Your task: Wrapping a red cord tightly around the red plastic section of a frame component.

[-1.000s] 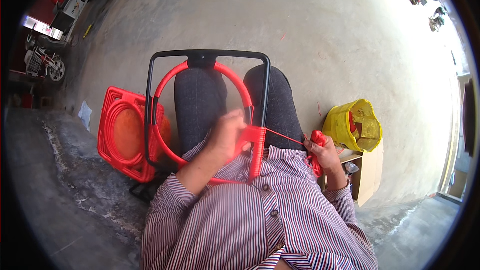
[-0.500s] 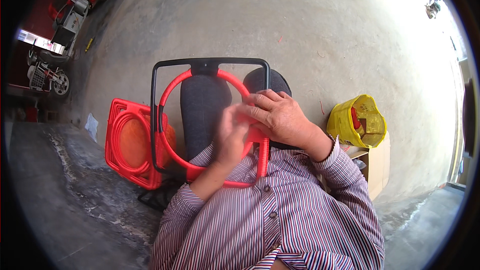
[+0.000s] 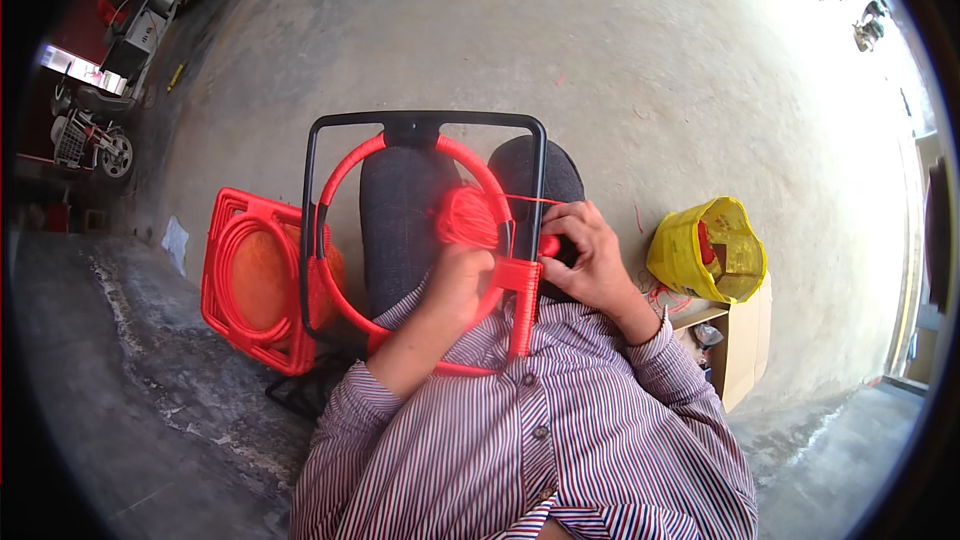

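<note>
Left hand [image 3: 455,280] clenches the red cord bundle [image 3: 468,217], right hand [image 3: 590,255] pinches the taut cord [image 3: 525,200] at the black frame [image 3: 425,122]; slack here could loosen the wrapping.

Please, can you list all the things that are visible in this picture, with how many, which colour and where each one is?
black metal frame: 1, black, on the lap, upright edge bars
red ring: 1, red cord-wrapped, inside the frame
red cord bundle: 1, red, at the ring's right side
finished red frame: 1, red, on the floor at left
yellow bag: 1, yellow, on the floor at right
cardboard box: 1, brown, under the bag
carts: several, red and grey, far left
striped shirt: 1, red, white and blue, lower middle
left hand: 1, on the cord bundle
right hand: 1, fingers at the frame's right bar
</note>
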`<state>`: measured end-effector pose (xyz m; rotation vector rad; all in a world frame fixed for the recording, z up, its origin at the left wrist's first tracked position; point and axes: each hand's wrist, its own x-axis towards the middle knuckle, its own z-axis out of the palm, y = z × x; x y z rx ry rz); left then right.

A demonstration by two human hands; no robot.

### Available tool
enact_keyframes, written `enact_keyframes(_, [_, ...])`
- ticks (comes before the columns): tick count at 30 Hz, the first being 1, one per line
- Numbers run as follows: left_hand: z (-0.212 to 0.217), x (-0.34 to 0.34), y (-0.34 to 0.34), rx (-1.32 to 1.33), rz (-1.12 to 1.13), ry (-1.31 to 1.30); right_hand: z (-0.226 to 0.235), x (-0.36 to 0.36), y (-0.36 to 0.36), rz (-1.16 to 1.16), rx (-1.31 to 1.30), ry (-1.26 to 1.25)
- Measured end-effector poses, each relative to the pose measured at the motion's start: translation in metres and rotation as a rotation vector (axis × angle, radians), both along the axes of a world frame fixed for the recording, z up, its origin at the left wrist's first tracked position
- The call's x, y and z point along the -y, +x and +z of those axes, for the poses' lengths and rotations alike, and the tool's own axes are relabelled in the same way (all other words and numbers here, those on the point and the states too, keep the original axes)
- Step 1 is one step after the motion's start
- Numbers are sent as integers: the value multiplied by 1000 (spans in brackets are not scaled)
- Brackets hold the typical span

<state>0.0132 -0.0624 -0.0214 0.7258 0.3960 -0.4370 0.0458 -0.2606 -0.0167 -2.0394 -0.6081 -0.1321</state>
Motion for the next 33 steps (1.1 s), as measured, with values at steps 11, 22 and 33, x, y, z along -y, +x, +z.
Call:
enact_keyframes(11, [13,2,2,-40,53,-20,35,154,-7,71,-500,1671])
enact_keyframes(22, [-5,-1,-16,186,-86,378,24,6,-15,57,-879,417])
enact_keyframes(33, [4,-7,-6,25,-95,160,32,63,-6,-67,-1074,664])
